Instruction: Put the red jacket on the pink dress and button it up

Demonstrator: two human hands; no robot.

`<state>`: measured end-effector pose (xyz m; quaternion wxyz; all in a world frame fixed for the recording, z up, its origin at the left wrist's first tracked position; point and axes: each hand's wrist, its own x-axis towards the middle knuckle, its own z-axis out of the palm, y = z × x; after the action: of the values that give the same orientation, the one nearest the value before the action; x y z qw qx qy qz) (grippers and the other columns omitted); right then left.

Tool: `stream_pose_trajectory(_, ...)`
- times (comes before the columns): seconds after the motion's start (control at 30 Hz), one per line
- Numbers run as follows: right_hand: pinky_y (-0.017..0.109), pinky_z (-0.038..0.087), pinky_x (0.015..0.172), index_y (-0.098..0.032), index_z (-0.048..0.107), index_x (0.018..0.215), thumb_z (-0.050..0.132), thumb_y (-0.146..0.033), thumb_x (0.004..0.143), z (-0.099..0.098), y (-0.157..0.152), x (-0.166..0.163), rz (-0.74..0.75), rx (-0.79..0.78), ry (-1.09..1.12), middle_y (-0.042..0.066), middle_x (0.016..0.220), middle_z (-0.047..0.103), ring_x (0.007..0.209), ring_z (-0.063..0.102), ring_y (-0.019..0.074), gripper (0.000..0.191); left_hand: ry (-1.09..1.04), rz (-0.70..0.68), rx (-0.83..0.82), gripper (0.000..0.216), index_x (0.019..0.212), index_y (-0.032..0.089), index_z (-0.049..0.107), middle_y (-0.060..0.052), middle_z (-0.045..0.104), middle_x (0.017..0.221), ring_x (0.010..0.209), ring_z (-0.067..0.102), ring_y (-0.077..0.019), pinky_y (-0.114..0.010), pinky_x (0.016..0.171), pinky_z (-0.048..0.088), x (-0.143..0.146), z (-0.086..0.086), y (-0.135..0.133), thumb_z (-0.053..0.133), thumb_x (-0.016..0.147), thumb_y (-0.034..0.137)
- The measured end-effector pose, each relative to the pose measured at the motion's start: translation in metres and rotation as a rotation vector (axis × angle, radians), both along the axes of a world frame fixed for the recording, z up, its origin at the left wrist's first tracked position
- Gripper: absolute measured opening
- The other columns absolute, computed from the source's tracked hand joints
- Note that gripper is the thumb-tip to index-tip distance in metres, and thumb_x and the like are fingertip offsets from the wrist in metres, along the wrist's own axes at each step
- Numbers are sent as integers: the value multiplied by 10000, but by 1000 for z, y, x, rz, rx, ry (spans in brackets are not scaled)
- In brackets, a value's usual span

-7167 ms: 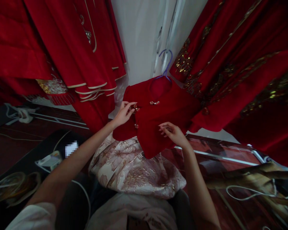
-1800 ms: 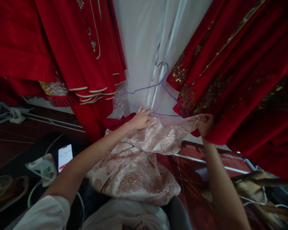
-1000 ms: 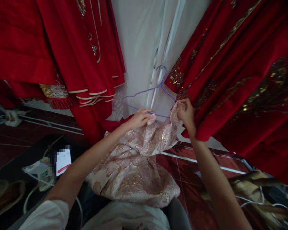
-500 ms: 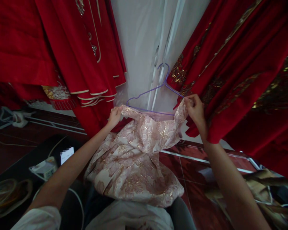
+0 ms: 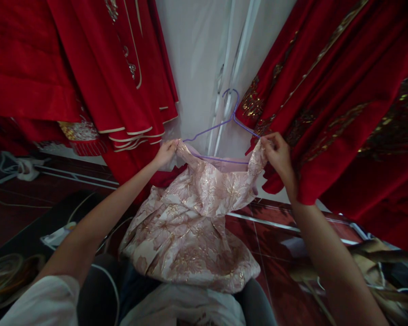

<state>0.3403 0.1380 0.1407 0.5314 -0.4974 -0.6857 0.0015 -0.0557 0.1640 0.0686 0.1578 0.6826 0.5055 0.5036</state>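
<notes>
A pale pink dress (image 5: 204, 190) with a gold floral pattern hangs from a thin purple hanger (image 5: 212, 129), its skirt spread over my lap. My left hand (image 5: 167, 153) pinches the dress's left shoulder strap, which lies over the hanger's left end. At the other strap, my right hand (image 5: 277, 154) is closed on the fabric close to the hanger's right end. The hanger's hook points up in front of a white upright pole; whether it rests on anything I cannot tell. The hanger's bottom bar crosses behind the neckline.
Red garments with trim (image 5: 122, 72) hang at the left, and red garments with gold sequins (image 5: 326, 99) at the right. A dark bench (image 5: 17, 231) with small items stands at lower left. Brownish folded material (image 5: 367, 267) lies at lower right, on the red tiled floor (image 5: 275, 276).
My left hand has moved up and right with the left strap, which now covers the hanger's left end. My right hand stays on its strap.
</notes>
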Motion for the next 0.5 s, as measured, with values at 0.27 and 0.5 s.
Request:
stream_pose_trajectory(0.27, 317, 459, 693, -227, 579, 819, 552, -463, 845, 1, 10, 8, 38, -1, 41, 18, 752, 605, 711, 572, 177, 239, 226, -384, -181, 616, 928, 149, 697, -63, 702, 892, 886, 606, -200, -314, 855, 469, 12, 53, 18, 375, 865, 670)
stream_pose_trajectory(0.5, 292, 441, 630, -228, 523, 705, 612, -444, 826, 2, 18, 6, 146, -31, 148, -15, 656, 521, 629, 522, 143, 263, 309, -124, -450, 456, 1092, 85, 630, -130, 695, 960, 960, 605, -235, -376, 872, 473, 4, -15, 21, 458, 870, 445)
